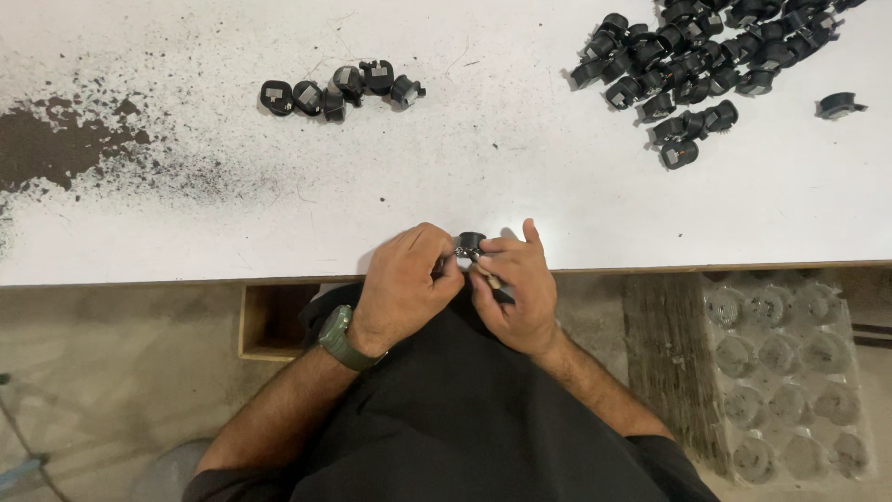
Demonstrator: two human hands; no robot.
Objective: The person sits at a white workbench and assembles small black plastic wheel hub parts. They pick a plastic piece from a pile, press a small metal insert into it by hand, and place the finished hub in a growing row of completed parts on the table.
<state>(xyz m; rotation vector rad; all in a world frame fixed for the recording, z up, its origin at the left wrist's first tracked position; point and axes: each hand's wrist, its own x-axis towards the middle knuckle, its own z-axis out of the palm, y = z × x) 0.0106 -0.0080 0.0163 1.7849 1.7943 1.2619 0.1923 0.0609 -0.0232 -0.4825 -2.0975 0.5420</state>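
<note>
A small black round part (470,244) sits pinched between both hands at the white table's (520,177) near edge; its axis cannot be told. The left hand (406,284) and right hand (518,286) both close their fingertips on it. A clear moulded tray (790,372) with round pockets lies lower right. Black parts are heaped (697,65) far right, with a smaller cluster (339,90) far left.

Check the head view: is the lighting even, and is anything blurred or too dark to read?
Head view: flat, even light on the white table, shadows faint, no glare; the left hand and right hand are sharp, but the small black part between them loses detail; the black parts pile merges into dark shapes.
</note>
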